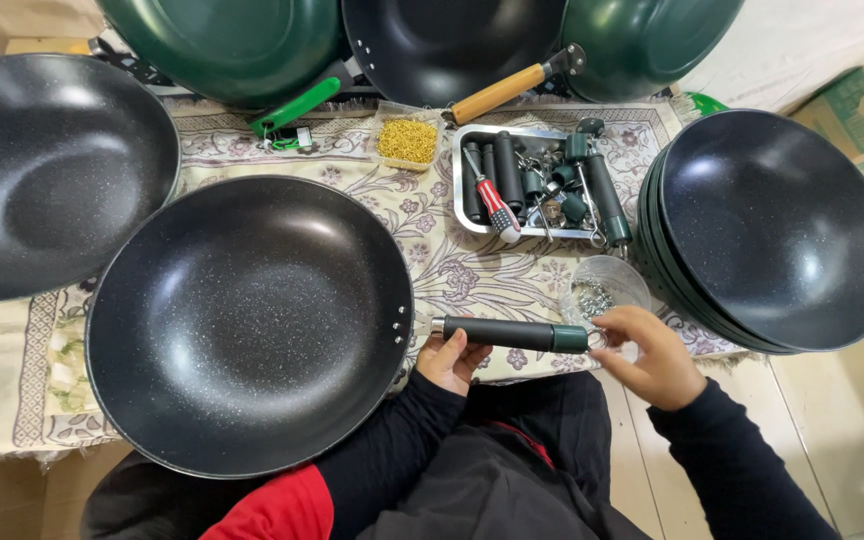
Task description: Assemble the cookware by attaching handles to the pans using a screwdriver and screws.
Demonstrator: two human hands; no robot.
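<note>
left hand (449,360) and right hand (652,357) grip dark pan handle (510,333) beside wok (249,322).

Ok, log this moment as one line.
left hand: holds dark handle | right hand: at handle's end | pan: on cloth | small cup: nearby

Pan assembly workshop, stacked woks (767,225), parts tray (527,180)

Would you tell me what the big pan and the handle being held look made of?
The pan looks like metal with a dark speckled non-stick coating, glossy highlights. The handle in the left hand seems matte dark-green plastic with a metal ferrule, possibly.
</note>
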